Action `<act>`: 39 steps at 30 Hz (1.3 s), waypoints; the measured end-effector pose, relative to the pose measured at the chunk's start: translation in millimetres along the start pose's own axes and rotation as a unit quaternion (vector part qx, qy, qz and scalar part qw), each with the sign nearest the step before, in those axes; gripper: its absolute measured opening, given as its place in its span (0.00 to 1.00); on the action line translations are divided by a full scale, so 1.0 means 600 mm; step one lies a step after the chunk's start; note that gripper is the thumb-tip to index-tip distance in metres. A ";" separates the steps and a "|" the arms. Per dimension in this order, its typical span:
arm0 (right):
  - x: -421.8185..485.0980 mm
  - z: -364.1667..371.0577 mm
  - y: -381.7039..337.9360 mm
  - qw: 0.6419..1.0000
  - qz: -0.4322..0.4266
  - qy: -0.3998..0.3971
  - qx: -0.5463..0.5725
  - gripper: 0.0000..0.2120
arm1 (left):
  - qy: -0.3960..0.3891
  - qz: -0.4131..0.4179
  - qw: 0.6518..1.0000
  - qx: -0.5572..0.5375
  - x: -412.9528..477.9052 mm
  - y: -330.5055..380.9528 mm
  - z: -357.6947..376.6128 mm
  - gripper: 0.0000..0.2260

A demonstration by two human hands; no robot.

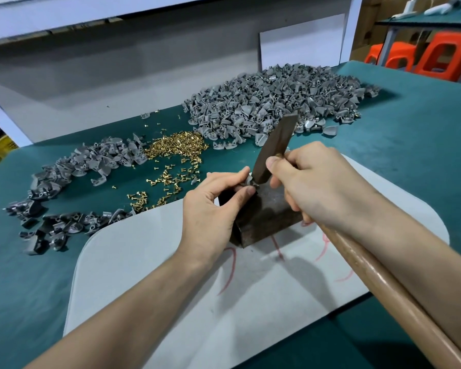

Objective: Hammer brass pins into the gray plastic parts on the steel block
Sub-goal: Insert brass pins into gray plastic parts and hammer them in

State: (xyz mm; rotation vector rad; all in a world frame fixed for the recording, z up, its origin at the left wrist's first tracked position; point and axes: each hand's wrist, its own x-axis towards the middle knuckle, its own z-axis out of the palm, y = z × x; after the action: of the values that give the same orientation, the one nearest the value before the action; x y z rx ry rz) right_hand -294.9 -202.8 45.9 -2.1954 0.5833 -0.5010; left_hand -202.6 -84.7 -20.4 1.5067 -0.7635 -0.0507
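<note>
Left hand [210,206] pinches a curved gray plastic part [248,180] on the rusty steel block [266,211]; right hand [312,187] grips a wooden-handled hammer [274,145]

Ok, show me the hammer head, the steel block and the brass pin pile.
hammer head [274,147], head view, middle of its dark face.
steel block [268,210], head view, bare dark face.
brass pin pile [176,146], head view, centre of the heap.
</note>
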 end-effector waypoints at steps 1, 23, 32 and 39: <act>-0.001 0.000 0.000 1.000 0.000 0.000 -0.003 0.19 | 0.001 -0.004 1.000 -0.002 0.000 0.000 0.000 0.14; 0.010 -0.016 0.024 0.994 0.051 -0.027 0.090 0.19 | -0.004 -0.024 0.998 0.051 -0.006 0.010 0.002 0.11; -0.002 -0.014 0.017 0.990 0.071 -0.084 0.089 0.19 | -0.014 -0.037 0.997 0.059 0.003 0.004 0.003 0.10; -0.003 -0.025 0.013 0.986 0.082 -0.103 0.098 0.19 | -0.025 -0.073 0.997 0.028 -0.002 0.008 0.005 0.06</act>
State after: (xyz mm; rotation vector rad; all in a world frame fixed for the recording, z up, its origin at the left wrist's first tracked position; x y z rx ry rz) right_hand -306.1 -215.1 48.9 -1.9630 0.5715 -0.2296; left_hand -207.1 -86.3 -16.8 1.6183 -0.6986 -0.1773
